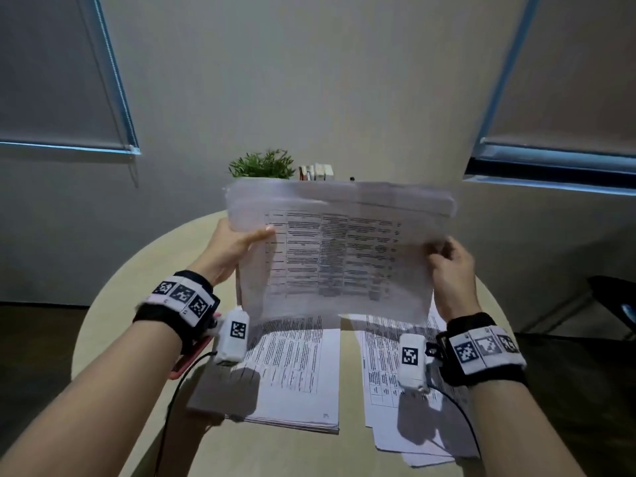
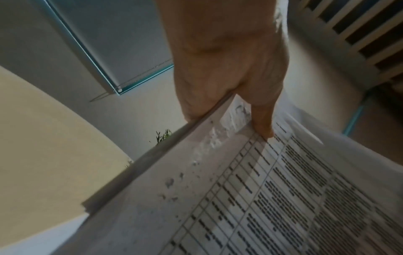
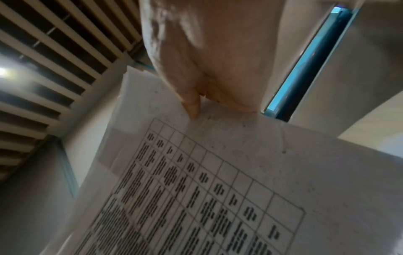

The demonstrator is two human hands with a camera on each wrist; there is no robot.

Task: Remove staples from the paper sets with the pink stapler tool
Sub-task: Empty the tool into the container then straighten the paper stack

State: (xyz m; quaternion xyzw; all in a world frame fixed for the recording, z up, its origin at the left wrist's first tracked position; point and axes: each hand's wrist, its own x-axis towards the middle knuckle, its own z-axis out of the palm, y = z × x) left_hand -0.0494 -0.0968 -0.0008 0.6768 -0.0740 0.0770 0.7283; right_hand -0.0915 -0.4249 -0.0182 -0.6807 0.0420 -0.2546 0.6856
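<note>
Both hands hold a set of printed table sheets [image 1: 339,251] upright above the round table. My left hand [image 1: 237,247] pinches its left edge, thumb on the front face; the left wrist view shows the thumb [image 2: 262,127] on the page [image 2: 283,198] beside torn, roughened paper. My right hand [image 1: 444,259] grips the right edge, and in the right wrist view its thumb [image 3: 193,107] presses the sheet [image 3: 240,172]. A pink object, apparently the stapler tool [image 1: 191,356], lies on the table under my left wrist, mostly hidden.
Two more stacks of printed sheets lie flat on the beige round table [image 1: 113,325]: one at centre [image 1: 296,370], one at right [image 1: 385,373]. A small green plant [image 1: 263,165] and some books [image 1: 316,172] stand at the table's far edge. Cables trail from both wrist cameras.
</note>
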